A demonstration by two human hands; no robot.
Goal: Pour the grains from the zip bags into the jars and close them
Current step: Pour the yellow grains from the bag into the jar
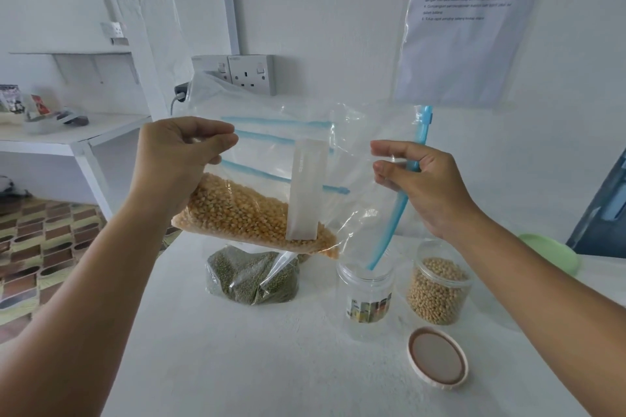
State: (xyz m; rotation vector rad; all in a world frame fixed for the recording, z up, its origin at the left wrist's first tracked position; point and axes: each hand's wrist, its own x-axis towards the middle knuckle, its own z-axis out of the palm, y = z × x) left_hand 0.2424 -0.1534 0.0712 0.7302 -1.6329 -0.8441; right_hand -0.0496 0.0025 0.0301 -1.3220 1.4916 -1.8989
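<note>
Gripping a corn bag (250, 210) at centre frame with left hand (179, 159), right hand (416, 179) pinching its blue zip edge above an empty jar (367, 301). Lying behind: green bean bag (250, 278); at lower right, filled jar (438, 291) and lid (437, 356) sitting on the white desk (271, 366). Hanging upper right: paper sheet (471, 10).

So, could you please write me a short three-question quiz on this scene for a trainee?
1. True or false: the empty jar has its lid on.
2. Which hand grips the corn bag beside the kernels? A left hand B right hand
3. What fills the bag lying on the table?

Key: 1 false, the lid lies on the table; 2 A; 3 green beans.
</note>
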